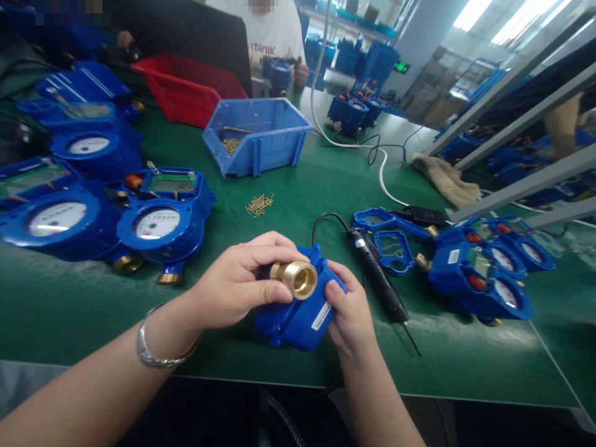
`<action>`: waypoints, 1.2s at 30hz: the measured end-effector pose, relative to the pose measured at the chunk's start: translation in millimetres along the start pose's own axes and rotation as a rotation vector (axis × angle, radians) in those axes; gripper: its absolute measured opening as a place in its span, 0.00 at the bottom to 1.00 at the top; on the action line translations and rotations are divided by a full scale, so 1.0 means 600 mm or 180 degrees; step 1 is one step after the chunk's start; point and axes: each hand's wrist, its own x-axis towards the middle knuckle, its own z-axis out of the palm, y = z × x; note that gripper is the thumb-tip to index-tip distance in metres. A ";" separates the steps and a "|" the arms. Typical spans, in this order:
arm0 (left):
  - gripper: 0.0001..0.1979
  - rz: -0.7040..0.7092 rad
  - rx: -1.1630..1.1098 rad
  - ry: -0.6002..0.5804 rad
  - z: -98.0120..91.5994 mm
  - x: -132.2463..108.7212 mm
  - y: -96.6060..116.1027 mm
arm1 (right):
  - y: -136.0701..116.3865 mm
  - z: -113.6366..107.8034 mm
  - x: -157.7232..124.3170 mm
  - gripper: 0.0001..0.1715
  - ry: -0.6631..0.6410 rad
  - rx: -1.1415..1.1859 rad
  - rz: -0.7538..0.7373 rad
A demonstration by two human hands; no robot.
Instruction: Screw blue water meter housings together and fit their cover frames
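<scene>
Both our grips pinch the blue water meter [298, 313] at lower centre: left hand [242, 279] by its brass fitting [298, 278], right hand [349, 310] beside the screwdriver [377, 276]

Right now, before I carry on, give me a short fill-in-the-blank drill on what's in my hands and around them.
Both hands, left hand and right hand, hold one blue ____ meter.
Its threaded end fitting is made of ____.
The electric screwdriver lies to the meter's ____.
The loose screws lie on the ____ mat.

Missing words: water; brass; right; green
</scene>
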 end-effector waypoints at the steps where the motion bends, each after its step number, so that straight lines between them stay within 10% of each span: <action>1: 0.11 0.0004 -0.0039 0.0008 0.001 -0.001 -0.001 | -0.004 0.001 0.001 0.23 0.0007 0.0004 0.0042; 18: 0.15 0.0335 0.0585 -0.0155 0.057 -0.004 -0.002 | -0.051 -0.021 0.018 0.25 -0.0554 -0.0642 0.0368; 25: 0.21 0.0542 -0.1019 0.0824 0.059 -0.038 -0.030 | -0.053 -0.049 0.026 0.21 -0.0628 -0.0904 0.0519; 29: 0.19 0.1045 -0.0007 0.1416 0.047 -0.088 -0.059 | -0.031 -0.086 0.045 0.24 -0.0713 -0.0879 0.0481; 36: 0.10 0.1740 0.1594 0.0928 0.061 -0.139 -0.094 | -0.022 -0.105 0.070 0.25 -0.1067 -0.1002 0.0423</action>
